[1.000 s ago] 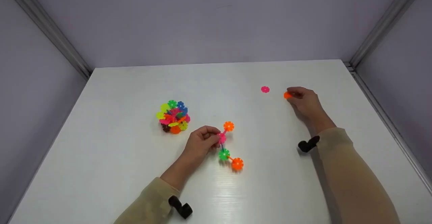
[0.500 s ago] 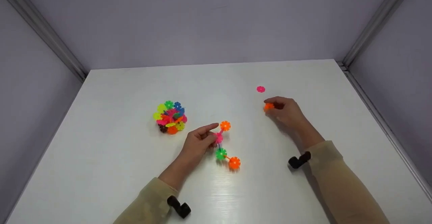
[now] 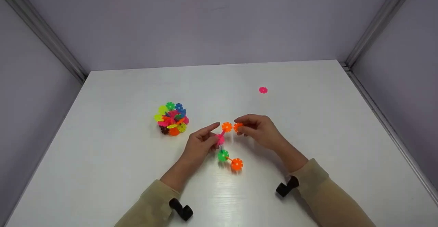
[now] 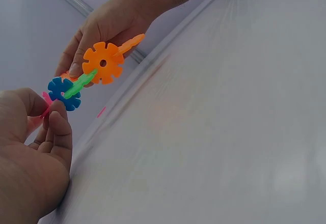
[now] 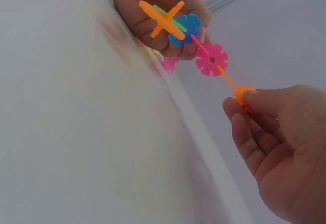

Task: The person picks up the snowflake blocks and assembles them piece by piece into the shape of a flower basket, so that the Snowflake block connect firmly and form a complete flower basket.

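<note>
My left hand [image 3: 198,148] pinches a chain of slotted, flower-shaped plastic discs by its pink part [image 3: 220,139]. An orange disc [image 3: 227,127] sits at the chain's far end. Toward me hang a green disc [image 3: 223,155] and another orange disc [image 3: 237,164]. A blue disc [image 4: 64,92] in the chain shows in the left wrist view. Between thumb and fingers, my right hand [image 3: 261,131] pinches a separate orange disc [image 3: 238,127], held close beside the far-end one. Whether their edges touch I cannot tell.
A heap of mixed-colour discs [image 3: 172,119] lies left of the hands on the white table [image 3: 113,158]. One loose pink disc [image 3: 263,90] lies farther back on the right. Grey panels [image 3: 212,25] enclose the table at the back and sides.
My right hand has moved left and toward me with its orange disc, from the right back of the table to the chain. The left hand keeps its hold; its index finger has straightened.
</note>
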Demonstrator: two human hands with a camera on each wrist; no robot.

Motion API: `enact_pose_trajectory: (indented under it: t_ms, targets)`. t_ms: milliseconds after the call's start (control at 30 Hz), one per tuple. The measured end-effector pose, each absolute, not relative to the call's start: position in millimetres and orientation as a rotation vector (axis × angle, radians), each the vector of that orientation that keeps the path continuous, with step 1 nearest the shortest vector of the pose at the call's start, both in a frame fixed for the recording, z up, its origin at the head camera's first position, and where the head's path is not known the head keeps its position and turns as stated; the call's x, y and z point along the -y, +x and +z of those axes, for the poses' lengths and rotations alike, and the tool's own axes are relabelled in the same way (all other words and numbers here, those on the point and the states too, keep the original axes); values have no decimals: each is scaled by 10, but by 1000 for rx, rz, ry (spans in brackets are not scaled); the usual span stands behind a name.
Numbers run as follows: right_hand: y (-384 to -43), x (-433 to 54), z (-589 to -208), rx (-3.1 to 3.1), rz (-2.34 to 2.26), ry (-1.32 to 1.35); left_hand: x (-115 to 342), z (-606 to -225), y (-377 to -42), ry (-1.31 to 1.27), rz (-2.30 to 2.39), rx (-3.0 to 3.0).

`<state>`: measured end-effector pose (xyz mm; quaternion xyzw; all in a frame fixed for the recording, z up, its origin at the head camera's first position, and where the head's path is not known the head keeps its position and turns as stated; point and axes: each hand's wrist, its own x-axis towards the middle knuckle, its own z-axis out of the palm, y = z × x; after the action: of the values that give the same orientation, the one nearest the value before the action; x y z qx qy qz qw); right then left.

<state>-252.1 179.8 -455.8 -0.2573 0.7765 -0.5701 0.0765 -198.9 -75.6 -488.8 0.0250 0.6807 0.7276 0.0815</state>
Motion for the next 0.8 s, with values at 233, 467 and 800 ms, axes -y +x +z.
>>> enact_pose_trajectory:
  t_ms: [233, 467, 800]
  targets:
    - [-2459, -1713, -4586, -2327, -1746, -767, 761, -4861, -1967, 123, 2124, -2047]
    - [-2421, -1645, -4623, -2311, -1755, -761, 764, -4843, -1947, 209, 2102, -1999]
    - [-2441, -1666, -4672, -2329, -1809, -759, 766, -4891, -1968, 201, 2089, -2023]
